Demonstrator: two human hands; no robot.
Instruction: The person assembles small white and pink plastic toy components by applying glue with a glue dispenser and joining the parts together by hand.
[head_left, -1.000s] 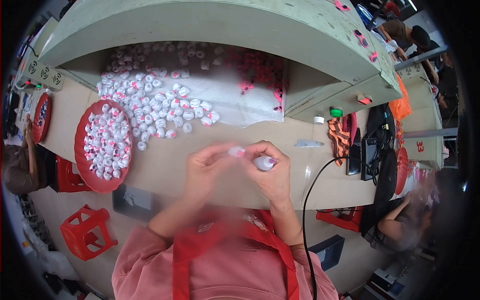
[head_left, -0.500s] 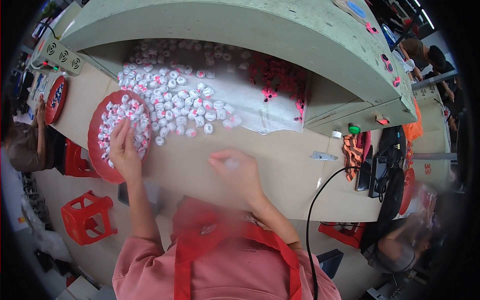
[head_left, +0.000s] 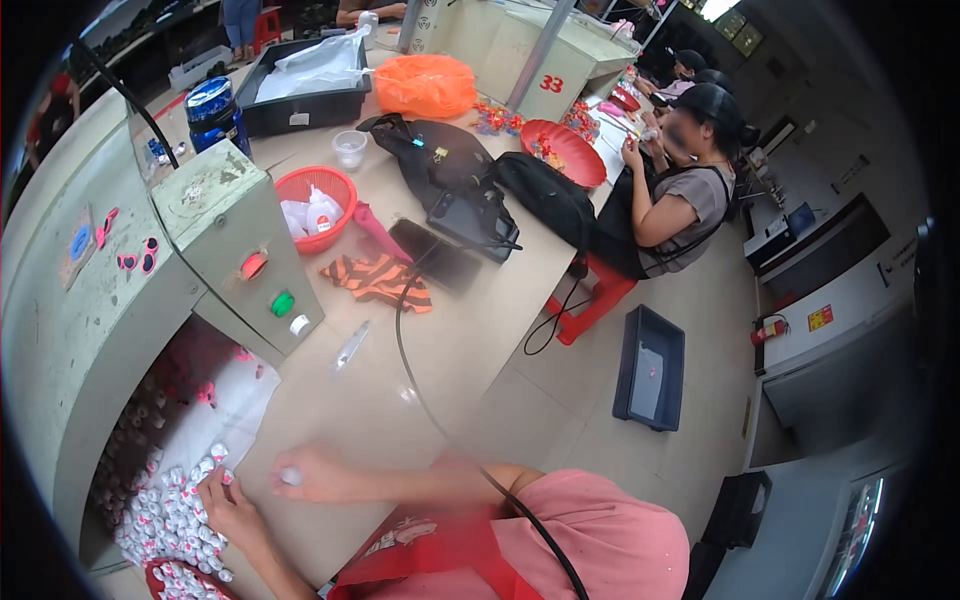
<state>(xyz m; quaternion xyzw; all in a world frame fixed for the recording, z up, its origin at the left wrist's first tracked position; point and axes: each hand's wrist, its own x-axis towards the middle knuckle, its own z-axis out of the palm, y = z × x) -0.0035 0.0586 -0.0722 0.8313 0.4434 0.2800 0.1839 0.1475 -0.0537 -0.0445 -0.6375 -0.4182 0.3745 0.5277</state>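
Note:
Many small round white pieces with pink marks (head_left: 165, 520) lie heaped on a white sheet (head_left: 235, 410) under the pale green bench housing. At the pile's near edge is my left hand (head_left: 235, 515), its fingers curled and closed around one white-and-pink piece at the fingertips. Just to its right, over the bare tabletop, my right hand (head_left: 315, 475) is closed on a small round white piece (head_left: 291, 476), blurred by motion. A red scalloped dish (head_left: 155, 580) of similar pieces is cut off by the lower edge.
The pale green housing (head_left: 90, 290) rises at left. Beyond my hands lie a clear-handled cutter (head_left: 350, 347), striped cloth (head_left: 380, 282), red basket (head_left: 335, 185) and black bag (head_left: 435, 165). A black cable (head_left: 410, 370) crosses the view. A co-worker (head_left: 680, 190) sits at far right.
The view has swung to the right, bringing the table's far end and a co-worker into sight. My left hand has gone from the red dish to the loose pile; my right still holds a white piece.

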